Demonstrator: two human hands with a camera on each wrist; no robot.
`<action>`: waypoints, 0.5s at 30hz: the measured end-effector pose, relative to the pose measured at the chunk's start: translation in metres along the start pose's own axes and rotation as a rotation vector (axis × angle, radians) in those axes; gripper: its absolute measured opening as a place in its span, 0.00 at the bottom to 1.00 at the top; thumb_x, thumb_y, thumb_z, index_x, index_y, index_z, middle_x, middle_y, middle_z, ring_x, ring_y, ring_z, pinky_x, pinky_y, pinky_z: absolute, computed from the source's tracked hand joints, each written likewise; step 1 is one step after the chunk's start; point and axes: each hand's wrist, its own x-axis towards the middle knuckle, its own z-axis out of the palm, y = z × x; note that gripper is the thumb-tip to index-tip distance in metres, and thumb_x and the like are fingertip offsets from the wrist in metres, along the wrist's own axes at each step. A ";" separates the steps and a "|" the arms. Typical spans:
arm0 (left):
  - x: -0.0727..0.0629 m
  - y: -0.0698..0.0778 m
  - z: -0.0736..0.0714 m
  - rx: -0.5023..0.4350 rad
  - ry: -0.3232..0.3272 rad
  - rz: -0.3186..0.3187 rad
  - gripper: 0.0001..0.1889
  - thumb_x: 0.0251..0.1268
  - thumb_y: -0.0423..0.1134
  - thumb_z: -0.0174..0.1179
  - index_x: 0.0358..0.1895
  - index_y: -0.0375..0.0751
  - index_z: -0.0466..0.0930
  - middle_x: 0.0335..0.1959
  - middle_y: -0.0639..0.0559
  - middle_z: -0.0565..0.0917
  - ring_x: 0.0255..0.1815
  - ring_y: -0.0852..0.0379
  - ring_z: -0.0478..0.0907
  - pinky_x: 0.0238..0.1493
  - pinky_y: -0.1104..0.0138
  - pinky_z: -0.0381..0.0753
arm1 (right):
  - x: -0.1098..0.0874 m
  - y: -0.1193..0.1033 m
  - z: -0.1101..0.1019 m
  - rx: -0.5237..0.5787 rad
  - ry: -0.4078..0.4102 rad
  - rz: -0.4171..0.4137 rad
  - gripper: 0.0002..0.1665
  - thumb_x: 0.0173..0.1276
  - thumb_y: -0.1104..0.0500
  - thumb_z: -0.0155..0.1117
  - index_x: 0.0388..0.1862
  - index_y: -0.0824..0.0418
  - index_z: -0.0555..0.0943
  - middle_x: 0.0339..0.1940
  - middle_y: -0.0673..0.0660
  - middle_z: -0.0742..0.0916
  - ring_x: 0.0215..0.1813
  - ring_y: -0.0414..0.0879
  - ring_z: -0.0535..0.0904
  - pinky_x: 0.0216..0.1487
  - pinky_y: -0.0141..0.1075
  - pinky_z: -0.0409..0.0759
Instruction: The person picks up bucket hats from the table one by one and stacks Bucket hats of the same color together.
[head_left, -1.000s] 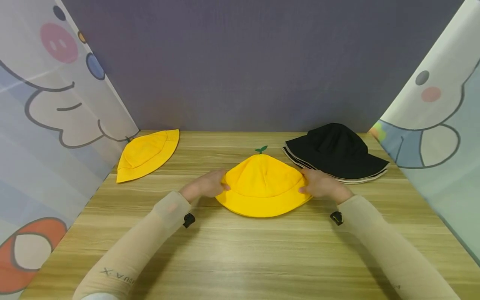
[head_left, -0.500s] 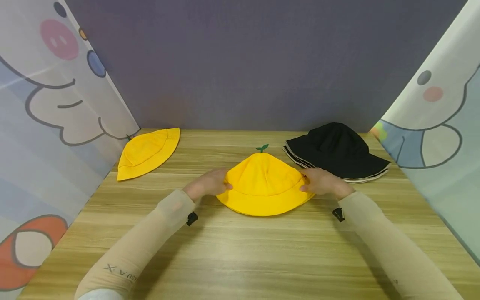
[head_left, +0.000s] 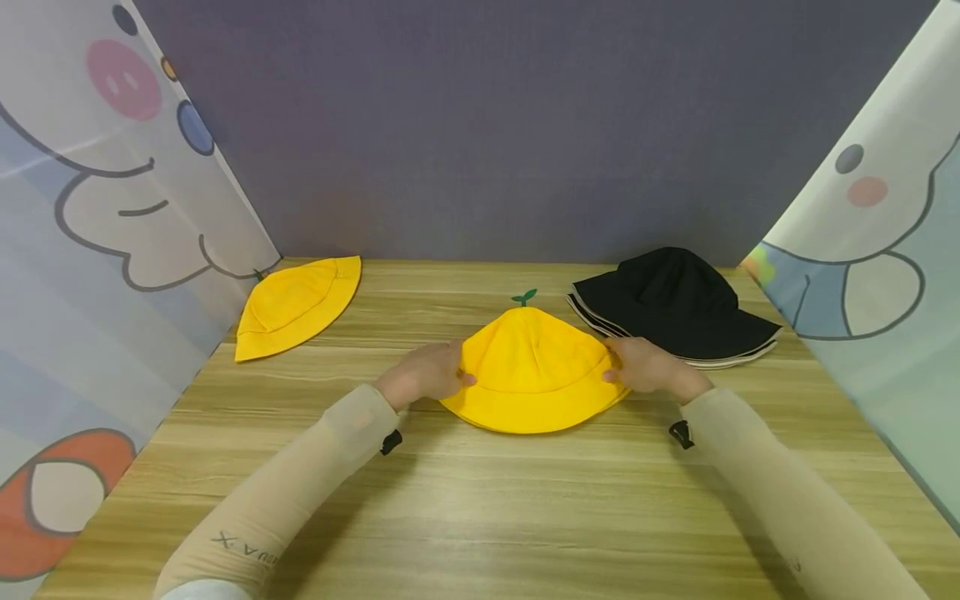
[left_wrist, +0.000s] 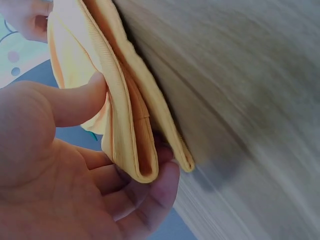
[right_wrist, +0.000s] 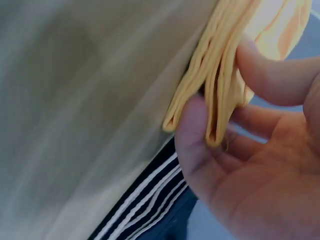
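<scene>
A yellow bucket hat (head_left: 534,358) with a green sprout on its crown sits mid-table, brim down. My left hand (head_left: 427,372) grips its left side and my right hand (head_left: 648,367) its right side. In the left wrist view the thumb (left_wrist: 82,102) presses on top of the folded brim while fingers curl beneath it. A second yellow brim (left_wrist: 167,127) shows below, against the table. The right wrist view has the same hold, with a fingertip (right_wrist: 192,115) between the upper brim (right_wrist: 216,120) and a lower brim (right_wrist: 182,107).
Black bucket hats with pale edging (head_left: 675,304) lie stacked at the back right, close by my right hand. Another yellow hat (head_left: 296,307) leans at the back left corner. A dark panel (head_left: 465,125) closes off the wooden table (head_left: 517,517) behind, with cartoon-print sheets at both sides.
My left hand has shifted slightly right, and the left edge of the brim has come in with it. My right hand stays nearly in place. The other hats have not moved.
</scene>
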 end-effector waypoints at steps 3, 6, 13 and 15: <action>0.001 0.001 0.001 0.015 0.001 -0.018 0.40 0.78 0.52 0.54 0.79 0.27 0.51 0.75 0.36 0.66 0.73 0.40 0.67 0.72 0.51 0.65 | -0.005 -0.012 0.008 -0.139 0.090 0.011 0.31 0.72 0.61 0.64 0.68 0.75 0.70 0.58 0.73 0.77 0.59 0.67 0.72 0.56 0.58 0.74; 0.003 0.002 0.001 0.039 0.004 -0.041 0.38 0.79 0.52 0.54 0.78 0.28 0.55 0.74 0.37 0.68 0.72 0.41 0.68 0.71 0.51 0.67 | -0.010 -0.028 0.015 -0.303 0.185 -0.007 0.27 0.69 0.63 0.66 0.65 0.71 0.75 0.50 0.68 0.76 0.50 0.63 0.71 0.46 0.54 0.76; 0.007 0.001 0.001 0.058 0.001 -0.056 0.35 0.79 0.52 0.54 0.76 0.29 0.60 0.71 0.38 0.71 0.70 0.43 0.69 0.69 0.52 0.69 | -0.013 -0.053 0.021 -0.310 0.119 -0.092 0.30 0.74 0.58 0.63 0.72 0.66 0.73 0.63 0.71 0.73 0.56 0.64 0.70 0.56 0.57 0.75; 0.007 0.001 0.000 0.055 -0.003 -0.057 0.35 0.78 0.52 0.54 0.75 0.29 0.61 0.71 0.38 0.72 0.70 0.43 0.70 0.69 0.52 0.69 | -0.012 -0.054 0.020 -0.290 0.070 -0.076 0.34 0.75 0.49 0.63 0.73 0.65 0.72 0.68 0.72 0.71 0.63 0.68 0.67 0.62 0.60 0.70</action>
